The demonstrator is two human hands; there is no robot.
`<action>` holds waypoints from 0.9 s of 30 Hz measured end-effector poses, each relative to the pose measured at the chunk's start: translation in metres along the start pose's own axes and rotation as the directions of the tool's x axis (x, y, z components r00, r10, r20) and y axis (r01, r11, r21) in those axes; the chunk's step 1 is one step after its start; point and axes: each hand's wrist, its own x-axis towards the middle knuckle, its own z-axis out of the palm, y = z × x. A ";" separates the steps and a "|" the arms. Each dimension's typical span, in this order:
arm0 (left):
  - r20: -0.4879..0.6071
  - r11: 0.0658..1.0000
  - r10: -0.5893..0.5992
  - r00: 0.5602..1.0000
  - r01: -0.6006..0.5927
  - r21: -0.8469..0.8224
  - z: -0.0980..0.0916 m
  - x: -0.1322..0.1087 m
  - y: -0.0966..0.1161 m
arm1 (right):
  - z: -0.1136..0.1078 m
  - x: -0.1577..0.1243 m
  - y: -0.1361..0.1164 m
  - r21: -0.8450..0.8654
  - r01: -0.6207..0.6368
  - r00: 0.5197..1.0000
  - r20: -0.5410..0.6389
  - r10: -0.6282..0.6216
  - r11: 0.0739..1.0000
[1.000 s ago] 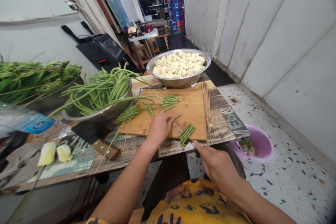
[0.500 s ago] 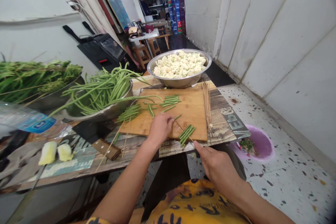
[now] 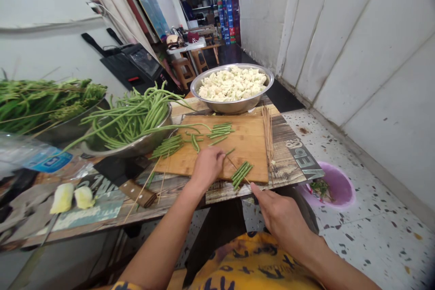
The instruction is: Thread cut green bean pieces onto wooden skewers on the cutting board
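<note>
My right hand (image 3: 283,210) pinches the lower end of a thin bamboo skewer (image 3: 231,161) at the cutting board's front edge. Several short pieces of green bean (image 3: 241,175) sit side by side across that skewer. Over the wooden cutting board (image 3: 249,138), my left hand (image 3: 208,165) has its fingers closed around one cut green bean piece (image 3: 230,151), close to the skewer's far tip. Its fingertips are partly hidden. More cut bean pieces (image 3: 220,129) lie at the board's back, and a skewered row of beans (image 3: 168,146) rests at its left edge.
A metal bowl of cauliflower (image 3: 233,106) stands behind the board. To the left are a bowl of long beans (image 3: 136,142), a cleaver (image 3: 137,192) and a plastic bottle (image 3: 41,156). Loose skewers (image 3: 268,133) lie along the board's right side. A pink basin (image 3: 335,181) sits below right.
</note>
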 end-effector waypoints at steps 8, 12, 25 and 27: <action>-0.007 1.000 -0.004 1.000 0.004 -0.008 0.002 -0.001 -0.002 | -0.002 -0.001 -0.001 0.018 -0.001 1.000 -0.003 0.001 1.000; -0.011 1.000 -0.001 1.000 0.001 -0.008 0.002 0.000 -0.002 | 0.000 -0.002 -0.001 0.019 0.015 1.000 -0.026 -0.015 1.000; -0.002 1.000 -0.005 1.000 0.005 0.001 0.002 0.000 -0.002 | 0.001 0.000 0.000 -0.007 -0.010 1.000 -0.002 0.010 1.000; 0.002 1.000 -0.007 1.000 0.007 0.000 0.002 0.000 -0.001 | 0.001 0.000 0.000 -0.008 -0.007 1.000 -0.001 0.007 1.000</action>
